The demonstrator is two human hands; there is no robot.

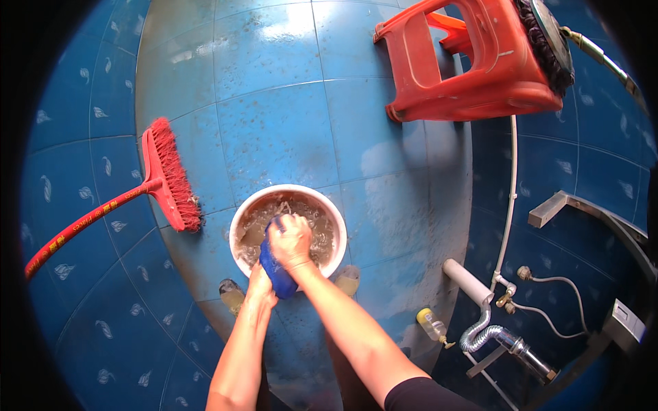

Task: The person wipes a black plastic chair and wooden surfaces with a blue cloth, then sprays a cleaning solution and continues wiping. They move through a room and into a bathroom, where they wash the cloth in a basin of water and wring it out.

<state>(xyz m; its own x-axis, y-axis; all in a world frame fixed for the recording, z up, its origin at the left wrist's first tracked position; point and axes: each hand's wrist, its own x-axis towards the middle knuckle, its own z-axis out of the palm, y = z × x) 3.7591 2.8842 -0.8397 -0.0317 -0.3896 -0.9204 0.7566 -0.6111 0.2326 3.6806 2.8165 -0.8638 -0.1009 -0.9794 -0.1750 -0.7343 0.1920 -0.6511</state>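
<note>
Both my hands grip a wet blue cloth [275, 275] over a round white basin [341, 241] on the floor between my feet. My right hand [293, 240] is closed around the cloth's upper part, above the water. Lower down, at the near rim, my left hand [261, 284] holds its other side; the cloth hides some of those fingers. Murky brownish water [253, 228] fills much of the basin, its surface rippled and splashing around the right hand. Part of the cloth hangs outside the near rim.
A red broom [172, 180] leans at the left wall. At the upper right stands a red plastic stool [462, 67], a mop head [547, 46] beside its seat. Near the right wall are a pump bottle [433, 326], a flexible drain pipe [480, 329] and a metal bracket [552, 208].
</note>
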